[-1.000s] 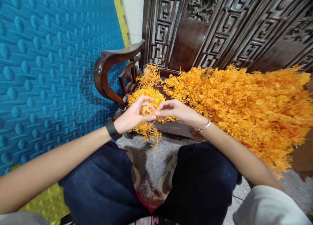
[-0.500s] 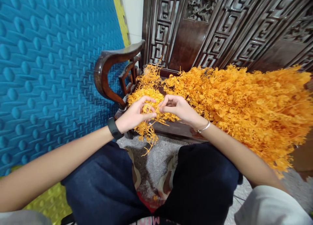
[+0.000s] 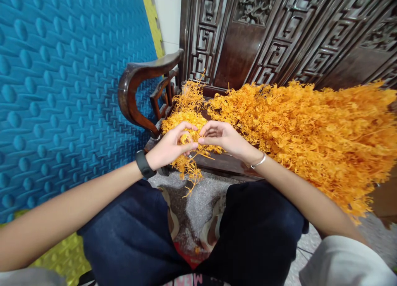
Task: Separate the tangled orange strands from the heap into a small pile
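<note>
My left hand [image 3: 169,147] is curled around a yellow-orange sprig of thin, branching strands, its thumb and fingers closed about it. Opposite, my right hand [image 3: 225,139] pinches at the sprig's edge, thumb and fingertips nearly meeting the left fingertips. Exactly what the right fingertips grip is too small to make out. Below the hands, loose orange strands [image 3: 190,172] hang over the seat's front edge. A small heap of similar sprigs [image 3: 189,97] lies behind the hands, and a large bushy pile of orange sprigs [image 3: 310,128] spreads to the right.
The dark wooden bench has a curved armrest [image 3: 130,87] to the left and a carved backrest [image 3: 238,62] behind. Blue foam matting [image 3: 62,99] stretches along the left side. My knees are close to the front of the seat, above a speckled floor [image 3: 195,207].
My right fingertips have shifted slightly left, closer to my left hand. The strands hanging below have swung a little to the right.
</note>
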Available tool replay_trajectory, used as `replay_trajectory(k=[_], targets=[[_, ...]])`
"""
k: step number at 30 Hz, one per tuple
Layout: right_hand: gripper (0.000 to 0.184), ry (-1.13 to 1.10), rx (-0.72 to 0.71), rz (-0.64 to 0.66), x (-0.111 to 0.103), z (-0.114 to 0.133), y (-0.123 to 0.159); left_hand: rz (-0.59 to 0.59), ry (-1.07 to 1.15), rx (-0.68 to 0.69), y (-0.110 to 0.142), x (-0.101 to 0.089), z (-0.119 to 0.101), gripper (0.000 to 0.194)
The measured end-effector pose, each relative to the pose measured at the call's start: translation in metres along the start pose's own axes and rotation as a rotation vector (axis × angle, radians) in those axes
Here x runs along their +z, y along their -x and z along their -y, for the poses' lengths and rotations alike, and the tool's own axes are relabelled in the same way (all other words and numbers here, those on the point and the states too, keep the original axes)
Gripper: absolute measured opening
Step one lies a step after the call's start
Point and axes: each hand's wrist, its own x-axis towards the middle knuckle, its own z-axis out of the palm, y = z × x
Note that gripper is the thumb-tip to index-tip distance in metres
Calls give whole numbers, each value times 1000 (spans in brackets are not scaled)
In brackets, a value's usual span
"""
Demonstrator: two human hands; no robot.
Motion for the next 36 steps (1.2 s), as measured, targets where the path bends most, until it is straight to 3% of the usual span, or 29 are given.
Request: replay_trajectory(k=[5,13,21,24,28,31,36], targets=[[24,28,-8,-109,0,-4,-5,-98,-46,89,1,6,-7,31],[22,185,-123,-363,9,-15,-10,-183,-85,57,-2,5,-5,31],[17,222,-160,-415,16,-17,-17,-254,-11,21,-7,9,-7,34],[16,187,-146,-480,1,-17,-22,-274,31,1,-2,10,-8,34],[18,122,-100,-789,-45,-28,-22,-242,66,-76,16,10,-8,36],[17,132,26,-614,-69,-47,-20,-182,61,-109,26,12,-6,38],[14,331,83,-404,-74,-70,-21,-132,3,-158,30,13,-1,44]])
